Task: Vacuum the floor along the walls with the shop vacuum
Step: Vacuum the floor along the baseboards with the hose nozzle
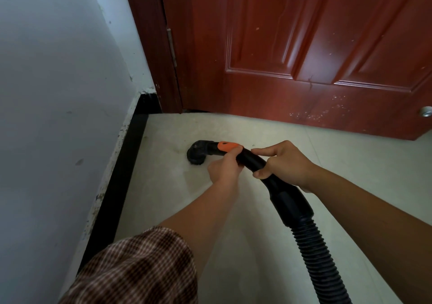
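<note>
- The person is bending over a corner of the room and is holding the black tube [253,161] of the shop vacuum with both hands, low above the pale floor [350,182].
- The left hand [225,167] is taking the tube at the front, just behind the orange collar [227,146]. Its grip is fully closed, with the fingers wrapping the tube and the thumb lying against the orange part. I think this hand is steering the tip.
- The right hand [284,163] is holding the tube a little behind, at 3 o'clock from the left one. Its grip is also closed around the tube. It seems to be carrying the weight and the pull of the ribbed hose [320,257], which is running away toward 5 o'clock and out of view.
- The round brush nozzle [197,153] is sitting at 10 o'clock from the left hand, bristles down and, as far as I can see, touching the floor. It is near the black skirting [121,175] but apart from it, with a strip of floor lying between them.
- The skirting and the grey wall [46,81] are standing at 9 o'clock, and the red door [304,46] is closing the corner at 12 o'clock.
- In my judgement the edge by the skirting is not yet reached, so the nozzle needs to go more toward 9 o'clock. Two hands are probably giving the control for that, so the brush is not knocking the wall.
</note>
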